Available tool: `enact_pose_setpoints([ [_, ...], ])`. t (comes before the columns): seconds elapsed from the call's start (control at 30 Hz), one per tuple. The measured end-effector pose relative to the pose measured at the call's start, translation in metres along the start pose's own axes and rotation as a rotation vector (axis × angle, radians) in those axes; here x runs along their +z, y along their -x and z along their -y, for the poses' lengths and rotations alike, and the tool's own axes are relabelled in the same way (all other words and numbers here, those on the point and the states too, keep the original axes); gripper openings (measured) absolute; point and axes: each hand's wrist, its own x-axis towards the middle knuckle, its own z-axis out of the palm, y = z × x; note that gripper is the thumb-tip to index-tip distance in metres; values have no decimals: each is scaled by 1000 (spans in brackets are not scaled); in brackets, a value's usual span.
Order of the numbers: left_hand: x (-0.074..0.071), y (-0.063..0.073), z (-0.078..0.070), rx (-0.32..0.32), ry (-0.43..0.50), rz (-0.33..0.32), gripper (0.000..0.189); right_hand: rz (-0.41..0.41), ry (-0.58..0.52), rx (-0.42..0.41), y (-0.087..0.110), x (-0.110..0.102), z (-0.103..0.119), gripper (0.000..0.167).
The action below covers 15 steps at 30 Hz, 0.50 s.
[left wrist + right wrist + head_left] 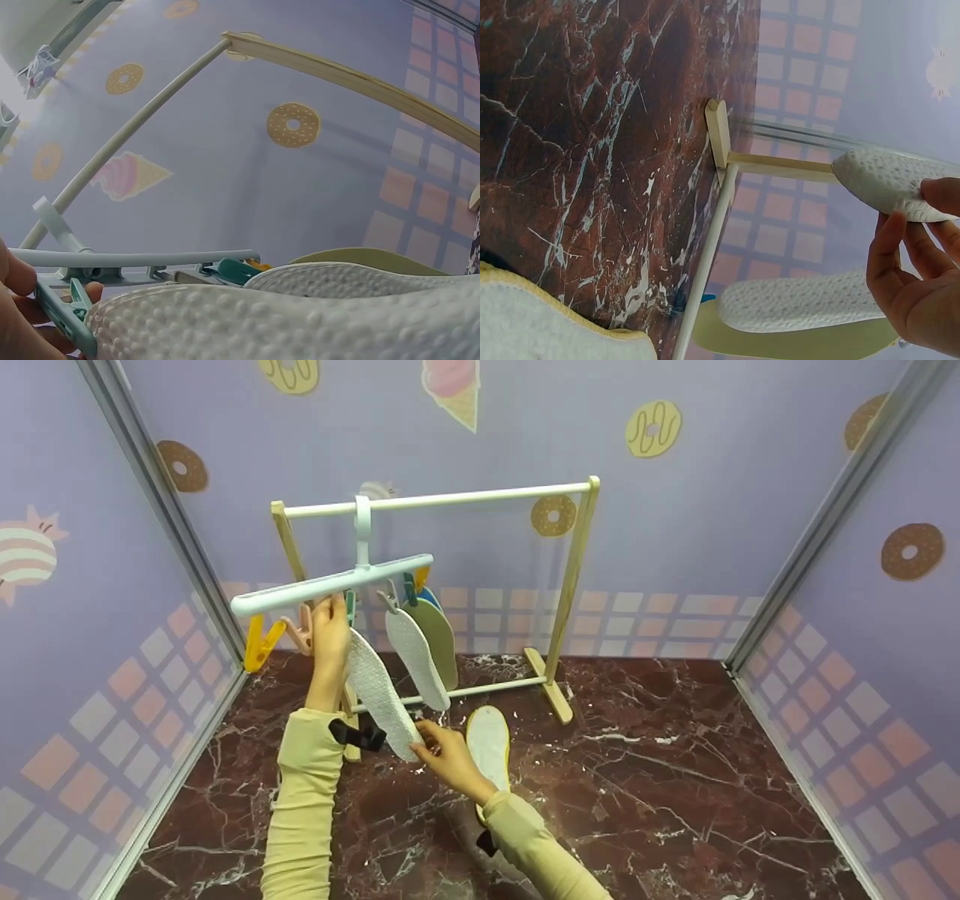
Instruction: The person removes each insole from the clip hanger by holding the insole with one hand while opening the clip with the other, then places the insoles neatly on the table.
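Note:
Just under the pale hanger (322, 585), my left hand (330, 634) pinches a green clip (66, 319) at the top end of a white textured insole (379, 690). My right hand (452, 761) holds that insole's lower end between thumb and fingers, and the insole slants down toward it. Behind it another white insole (416, 656) hangs from a grey clip (388, 598). Farther along the hanger are an olive insole (441, 641) and a blue one (430, 597), mostly hidden.
The hanger hooks over the top bar of a wooden rack (480, 498). A yellow clip (259, 649) and a pink clip (301, 631) hang left of my left hand. On the dark marbled surface (675, 780) lies a white insole with yellow edging (489, 742), partly behind my right forearm.

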Motion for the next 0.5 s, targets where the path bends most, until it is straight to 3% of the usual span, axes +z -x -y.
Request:
enact_pose_setpoints([
  [0.23, -3, -1, -4, -21, -32, 69, 38, -14, 10, -19, -1, -1, 0, 21],
  [0.37, -5, -2, -4, -21, -76, 83, 40, -17, 17, -20, 0, -2, 0, 22],
  [0.5, -6, -1, -5, -12, -64, 85, 42, -17, 18, -16, 1, -4, 0, 22],
])
